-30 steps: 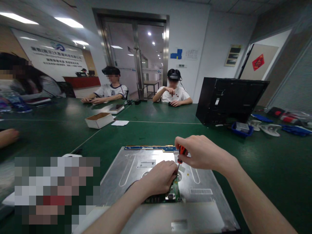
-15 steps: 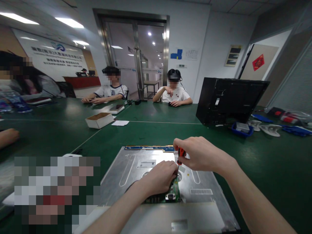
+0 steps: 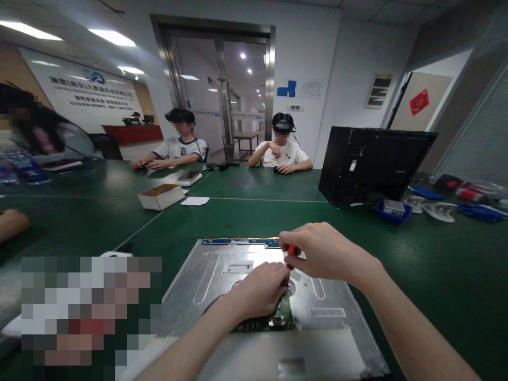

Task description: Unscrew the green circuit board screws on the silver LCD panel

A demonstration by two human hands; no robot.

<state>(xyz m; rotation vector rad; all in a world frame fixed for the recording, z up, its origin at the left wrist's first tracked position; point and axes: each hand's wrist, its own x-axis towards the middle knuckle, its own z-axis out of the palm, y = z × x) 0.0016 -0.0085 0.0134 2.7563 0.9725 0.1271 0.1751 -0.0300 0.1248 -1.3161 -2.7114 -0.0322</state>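
"大数据" amid blurred lettering on the wall sign; print on red diamond and panel labels unreadable

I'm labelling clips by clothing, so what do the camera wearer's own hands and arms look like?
The left hand and right hand are both bare, with no glove on either. The forearms are uncovered as far as the picture shows them: no sleeve, watch, bracelet, cable or marking can be made out.

From over here I see one orange screwdriver, one metal panel and two circuit boards, green and blue. Same table has one black monitor, one open box, one blue tray and two curved white pieces.
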